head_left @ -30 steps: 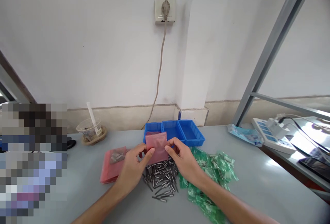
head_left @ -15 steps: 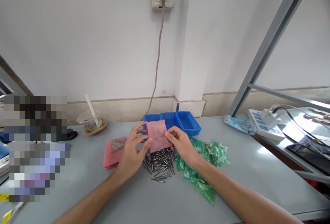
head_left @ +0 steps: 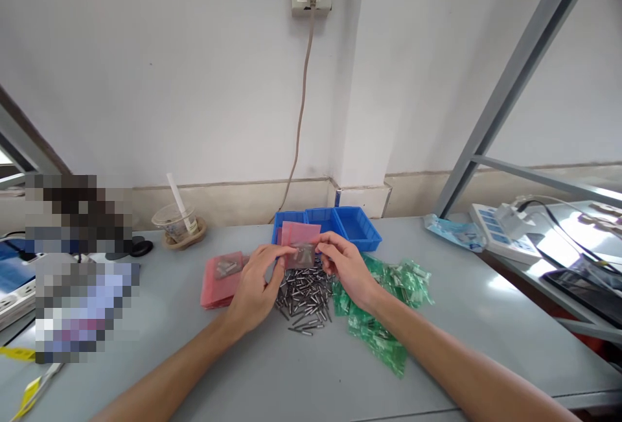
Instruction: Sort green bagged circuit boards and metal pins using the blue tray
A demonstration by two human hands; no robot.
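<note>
Between my two hands is a small pink plastic bag (head_left: 301, 234) with several metal pieces showing through its lower part. My left hand (head_left: 260, 282) pinches the bag's left side between thumb and fingers. On its right side, the fingertips of my right hand (head_left: 345, 266) grip the edge. Just below the bag lies a heap of small metal pins (head_left: 306, 295) on the grey table. A stack of pink bags (head_left: 218, 286) rests left of my left hand, metal pieces visible in the top one. Green plastic bags (head_left: 381, 338) holding metal parts lie beside and under my right forearm.
Behind my hands stands a blue divided tray (head_left: 359, 227). A plastic cup with a straw (head_left: 177, 221) sits in a brown holder at the back left. To the right are a blue packet (head_left: 454, 233), a power strip (head_left: 505, 234) and a grey metal frame (head_left: 515, 72).
The pink bag has been tilted and folded, so metal pieces now show in its lower part. My left fingers have moved in across its lower left side. The view has shifted slightly.
</note>
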